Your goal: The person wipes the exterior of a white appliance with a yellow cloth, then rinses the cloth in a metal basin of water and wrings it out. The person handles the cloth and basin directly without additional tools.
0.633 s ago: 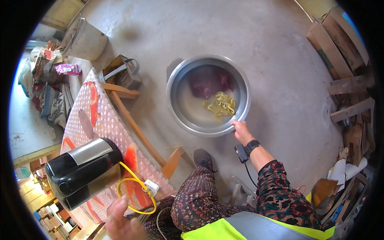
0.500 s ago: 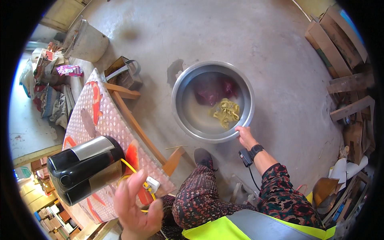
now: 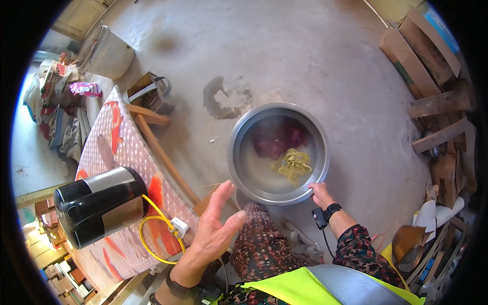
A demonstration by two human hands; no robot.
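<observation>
A round metal basin stands on the floor in front of me with cloudy water in it. Dark red cloth lies in the water beside a crumpled yellow-green cloth. The fingers of my right hand are closed on the basin's near right rim. My left hand hangs in the air between the table and the basin, thumb and fingers apart, holding nothing.
At left a table with a fish-patterned cover bears a black and silver cylindrical appliance and a yellow cord with a white plug. Cardboard boxes and wood pieces line the right side. A bucket stands far left.
The basin has come nearer to me with my right hand on its rim, baring more of a wet patch on the floor. My left hand has moved right, away from the appliance.
</observation>
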